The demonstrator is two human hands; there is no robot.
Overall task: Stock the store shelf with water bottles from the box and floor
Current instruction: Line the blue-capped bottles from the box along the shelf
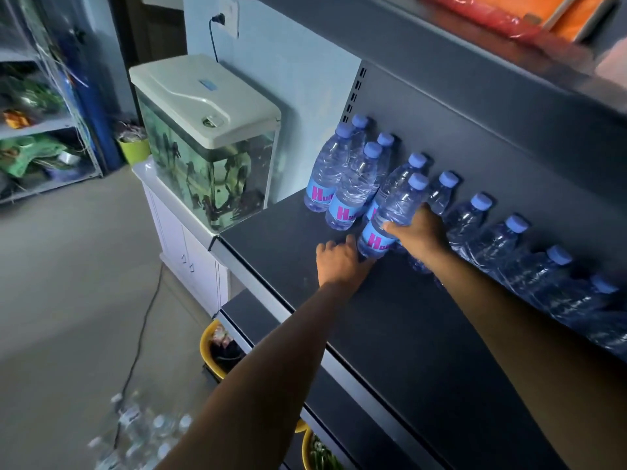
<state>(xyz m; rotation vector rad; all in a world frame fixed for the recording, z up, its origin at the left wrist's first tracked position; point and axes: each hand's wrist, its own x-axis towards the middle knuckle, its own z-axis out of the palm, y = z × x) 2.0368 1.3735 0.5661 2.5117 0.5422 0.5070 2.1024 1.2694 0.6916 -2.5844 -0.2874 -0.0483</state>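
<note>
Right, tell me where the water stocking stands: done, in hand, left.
Done: a row of water bottles lines the shelf's back panel, and a front row is started at its left end. In hand: the right hand grips another bottle, left hand at its base. Left: loose bottles lie on the floor.

Bottles [468, 218] on shelf [390, 320], right of aquarium [207, 144]

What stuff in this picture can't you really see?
All in the head view:
1. Floor bottles: too blurred to count.
2. Held bottle: the right grip covers the label's word after "H".
3. Left grip: its fingertips are hidden behind the hand, so holding or just touching is unclear.
4. Back row of bottles: fades into the dark and runs off the right edge.
5. Orange packages: cut off by the top edge.
</note>
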